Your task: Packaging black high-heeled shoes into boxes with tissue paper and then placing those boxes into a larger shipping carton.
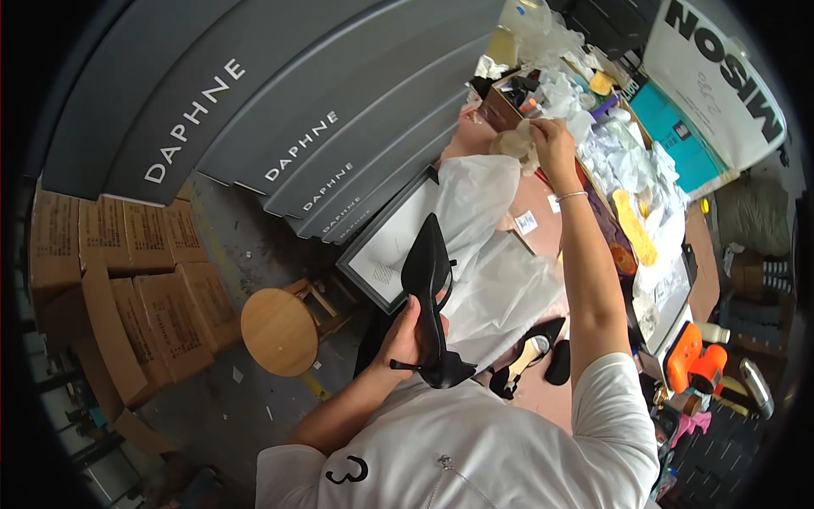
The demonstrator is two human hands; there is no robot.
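Note:
My left hand (pixel 404 338) is wrapped round a black pointed-toe high-heeled shoe (pixel 427 263); its toe points away from me and its thin heel sticks out to the left. Stretched far forward, my right hand (pixel 553 146) has its fingers closed on a pale beige, crumpled, soft-looking piece (pixel 512 144); what it is I cannot make out. Another black heeled shoe (pixel 532 349), with a light insole, lies on the pink tabletop (pixel 547 403) near my body. Between my arms, white tissue paper (pixel 500 288) spreads over an open grey shoebox (pixel 373 284).
Stacked dark grey shoeboxes (pixel 280 110) rise at the far left. Brown cartons (pixel 161 314) and a round wooden stool (pixel 280 332) stand on the floor at left. Right of my arm are a carton of crumpled paper (pixel 615 144), a yellow sponge (pixel 634 227) and orange tools (pixel 683 356).

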